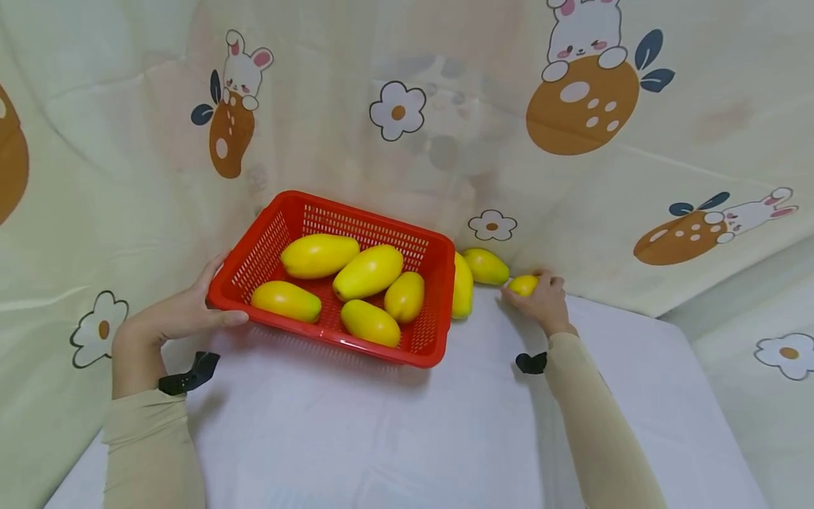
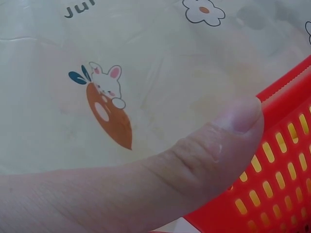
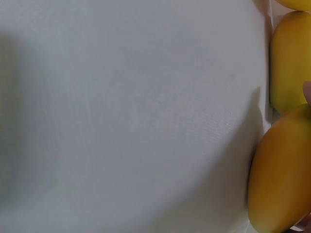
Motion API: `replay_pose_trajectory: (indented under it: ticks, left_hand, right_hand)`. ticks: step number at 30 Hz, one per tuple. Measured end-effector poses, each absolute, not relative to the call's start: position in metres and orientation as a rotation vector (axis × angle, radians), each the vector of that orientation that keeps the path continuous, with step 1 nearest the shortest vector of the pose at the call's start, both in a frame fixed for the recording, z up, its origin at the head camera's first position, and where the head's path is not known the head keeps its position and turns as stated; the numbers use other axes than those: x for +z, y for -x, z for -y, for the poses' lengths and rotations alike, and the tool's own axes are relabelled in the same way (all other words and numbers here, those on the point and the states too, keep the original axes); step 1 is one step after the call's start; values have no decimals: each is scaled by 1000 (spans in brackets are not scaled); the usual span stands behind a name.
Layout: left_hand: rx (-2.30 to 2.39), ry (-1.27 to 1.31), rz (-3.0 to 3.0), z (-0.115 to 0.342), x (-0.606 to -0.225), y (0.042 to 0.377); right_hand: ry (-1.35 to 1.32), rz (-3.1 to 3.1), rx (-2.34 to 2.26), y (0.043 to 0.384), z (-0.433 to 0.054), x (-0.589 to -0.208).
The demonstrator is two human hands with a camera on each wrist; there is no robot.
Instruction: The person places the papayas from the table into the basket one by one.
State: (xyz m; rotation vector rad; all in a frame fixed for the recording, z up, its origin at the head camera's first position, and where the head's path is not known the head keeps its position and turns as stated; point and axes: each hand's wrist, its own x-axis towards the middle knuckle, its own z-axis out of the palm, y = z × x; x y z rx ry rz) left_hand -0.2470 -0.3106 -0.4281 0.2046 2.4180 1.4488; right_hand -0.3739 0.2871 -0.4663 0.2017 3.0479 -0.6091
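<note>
A red plastic basket (image 1: 331, 338) with slotted walls holds several yellow mangoes (image 1: 369, 273). My left hand (image 1: 181, 311) grips its left front corner, the thumb along the front side and the other fingers at the left side. In the left wrist view, the thumb (image 2: 209, 150) lies against the basket wall (image 2: 277, 170). To the right of the basket, my right hand (image 1: 542, 302) holds a small yellow mango (image 1: 524, 285) at the table's back edge. The right wrist view shows this mango (image 3: 282, 170) with fingertips (image 3: 307, 91) at its far side, mostly cut off by the frame.
Two more mangoes lie between basket and right hand: one upright-looking against the basket's right side (image 1: 462, 286), another (image 1: 486, 266) by the curtain. A patterned curtain (image 1: 331, 106) rises behind the white table (image 1: 356, 431). Black straps (image 1: 189, 375) are on both wrists.
</note>
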Motion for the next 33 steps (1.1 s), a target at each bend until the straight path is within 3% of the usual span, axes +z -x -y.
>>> replay_pose_trajectory:
  ticks: [33]
  left_hand:
    - [1438,-208,-2436,313,-432,248]
  right_hand:
    - [-250,-3027,-671,336,-304,-463]
